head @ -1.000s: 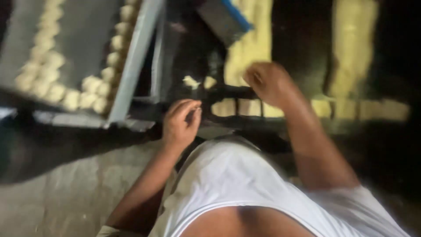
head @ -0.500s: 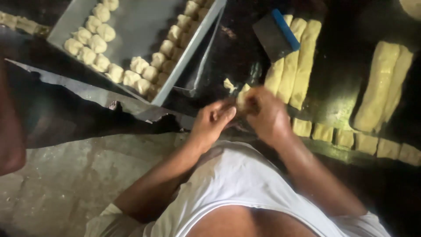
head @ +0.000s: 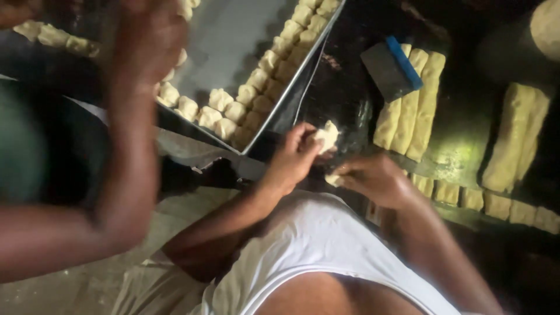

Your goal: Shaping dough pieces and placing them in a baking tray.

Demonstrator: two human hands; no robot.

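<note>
right now the left hand point(head: 294, 160) pinches a dough piece point(head: 326, 135) at its fingertips, right hand point(head: 373, 178) gripping a smaller dough bit point(head: 333, 179).

Dim setting, lit unevenly from above. A dark, glossy worktable point(head: 350, 99) fills the upper right, its surface catching a greenish sheen. Below and to the left lies a pale, mottled concrete floor point(head: 64, 291). No walls or windows show.

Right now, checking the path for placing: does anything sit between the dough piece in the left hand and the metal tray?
Nothing visible does. The left hand holds the dough piece just right of the metal tray; only dark tabletop lies between.
</note>
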